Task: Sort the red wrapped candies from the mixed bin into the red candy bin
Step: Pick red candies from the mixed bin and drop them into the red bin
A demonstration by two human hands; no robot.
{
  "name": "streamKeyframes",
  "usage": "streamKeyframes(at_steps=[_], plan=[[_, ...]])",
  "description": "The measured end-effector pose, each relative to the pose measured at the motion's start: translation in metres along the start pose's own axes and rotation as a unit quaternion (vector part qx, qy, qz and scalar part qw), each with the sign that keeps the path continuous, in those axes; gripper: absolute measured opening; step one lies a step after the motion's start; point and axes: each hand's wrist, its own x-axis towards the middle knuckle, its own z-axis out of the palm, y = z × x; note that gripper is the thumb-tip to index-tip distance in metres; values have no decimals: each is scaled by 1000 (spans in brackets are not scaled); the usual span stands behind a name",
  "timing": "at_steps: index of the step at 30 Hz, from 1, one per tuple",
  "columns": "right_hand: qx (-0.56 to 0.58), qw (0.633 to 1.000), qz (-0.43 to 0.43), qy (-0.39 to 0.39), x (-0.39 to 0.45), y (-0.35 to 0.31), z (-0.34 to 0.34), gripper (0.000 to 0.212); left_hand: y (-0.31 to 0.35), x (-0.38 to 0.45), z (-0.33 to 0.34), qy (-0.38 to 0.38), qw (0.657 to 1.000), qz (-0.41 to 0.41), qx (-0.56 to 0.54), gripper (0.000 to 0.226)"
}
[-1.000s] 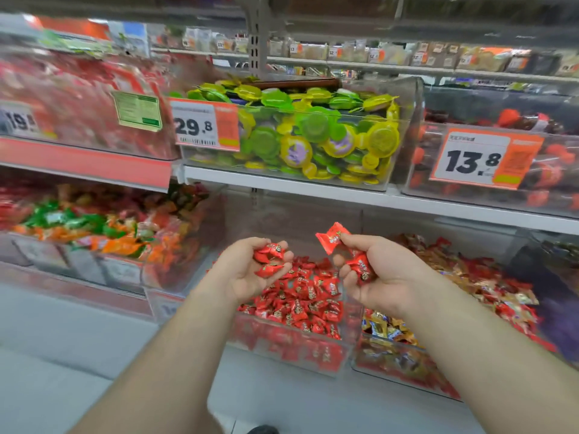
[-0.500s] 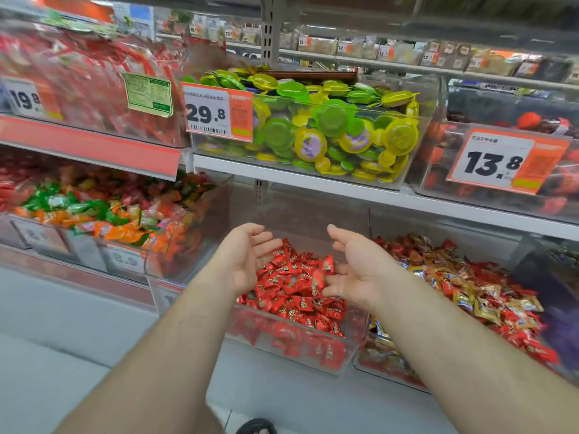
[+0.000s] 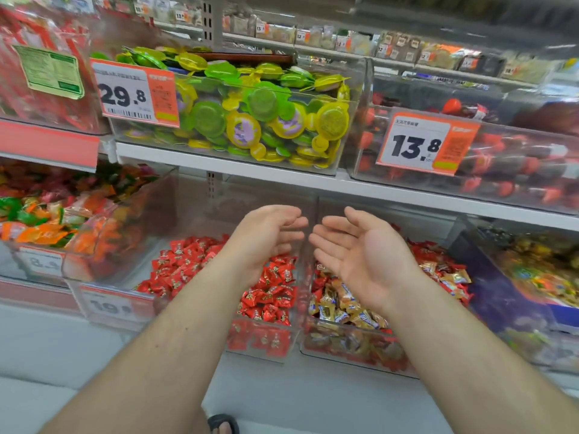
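Head view looks down along two bare forearms to a shop shelf of clear candy bins. At centre, the left hand (image 3: 266, 236) and the right hand (image 3: 354, 249) hover side by side with palms turned toward each other, fingers loosely extended and nothing held in either; their fingertips are close but apart. Directly below the left hand, toward 7 o'clock from it, sits the red candy bin (image 3: 260, 343), filled with red wrapped candies (image 3: 185, 261) that lie in a heap across its floor. Just beside it at 3 o'clock, under the right hand, is the mixed bin (image 3: 344, 349), where gold and brown wrappers (image 3: 341, 305) lie among more red ones. On the upper shelf at 12 o'clock stands a bin of green and yellow round sweets (image 3: 250, 117) bearing a 29.8 price tag (image 3: 134, 93); at 2 o'clock a 13.8 price tag (image 3: 426, 144) fronts a blurred bin. At 9 o'clock a bin holds orange and green sweets (image 3: 47, 220).
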Motion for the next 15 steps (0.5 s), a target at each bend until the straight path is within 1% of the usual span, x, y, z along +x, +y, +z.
streamKeyframes(at_steps=[2,5,8,9,11,13,14,15], plan=[[8,1000,-14,27,-7,-5,-19,31,2,-3,28,-21,999,26,31,14],[-10,995,-37,91,-12,-11,-55,28,-5,-4,70,-53,994,59,81,9],[-82,979,-64,177,-12,-23,-98,25,-28,0,104,-72,971,109,201,8],[-125,967,-71,209,-10,-29,-112,25,-36,2,113,-76,960,122,239,10],[-232,933,-83,264,-3,-40,-137,25,-47,5,127,-88,940,136,302,13],[-341,891,-76,290,8,-51,-154,25,-54,7,134,-94,916,150,359,10],[-397,869,-65,289,15,-55,-161,27,-57,9,136,-86,895,168,405,13],[-449,846,-47,284,24,-57,-167,34,-60,12,138,-68,866,192,456,18]])
